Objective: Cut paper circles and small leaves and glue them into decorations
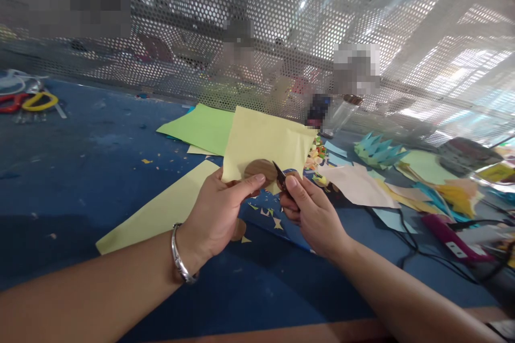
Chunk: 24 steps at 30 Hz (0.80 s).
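Note:
My left hand (219, 209), with a silver bangle at the wrist, pinches a sheet of pale yellow paper (269, 134) together with a round brown disc (257, 169). The thumb presses the disc against the sheet. My right hand (311, 209) is closed around small dark-bladed scissors (279, 172); their handles are hidden in the fingers. The blades point up and left, beside the disc's right edge at the paper's lower part. Below the hands, another round brown piece (238, 230) and small paper scraps (277, 223) lie on the blue table (120, 150).
Green paper (201, 127) and a long yellow sheet (161, 209) lie to the left. Red- and yellow-handled scissors (40, 101) sit far left. At right are a blue paper crown (378, 153), paper pieces, and a magenta power strip (450, 236) with cables. A perforated metal screen (173, 27) stands behind.

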### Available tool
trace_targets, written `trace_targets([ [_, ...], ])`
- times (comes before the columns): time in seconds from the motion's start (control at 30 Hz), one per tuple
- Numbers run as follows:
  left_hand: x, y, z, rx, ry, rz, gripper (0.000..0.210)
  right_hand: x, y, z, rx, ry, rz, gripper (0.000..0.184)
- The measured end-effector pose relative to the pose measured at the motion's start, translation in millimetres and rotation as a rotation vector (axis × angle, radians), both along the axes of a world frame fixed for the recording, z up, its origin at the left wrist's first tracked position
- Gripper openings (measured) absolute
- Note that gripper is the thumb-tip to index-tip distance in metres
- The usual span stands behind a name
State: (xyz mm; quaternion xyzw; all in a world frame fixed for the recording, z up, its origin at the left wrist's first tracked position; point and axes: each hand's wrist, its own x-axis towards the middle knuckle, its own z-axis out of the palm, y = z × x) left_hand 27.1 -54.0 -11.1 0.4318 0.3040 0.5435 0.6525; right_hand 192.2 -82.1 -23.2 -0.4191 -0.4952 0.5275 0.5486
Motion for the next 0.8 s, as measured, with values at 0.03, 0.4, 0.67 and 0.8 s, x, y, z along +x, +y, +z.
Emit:
trace_targets([
  [0.03, 0, 0, -0.8, 0.007, 0.011, 0.009, 0.020, 0, 0, -0.2, 0.002, 0.002, 0.006, 0.039],
  [0.4, 3, -3, 2.1, -0.033, -0.071, -0.020, 0.017, -1, 1, 1.1, -0.027, 0.067, 0.016, 0.042],
  [0.67, 5, -6, 9.3, -0.111, -0.159, -0.035, 0.022, -1, 1, 0.9, -0.036, 0.060, 0.013, 0.043],
  [0.8, 4, -5, 9.9, -0.100, -0.122, -0.019, 0.022, -1, 2, 1.1, -0.034, 0.047, 0.009, 0.043],
])
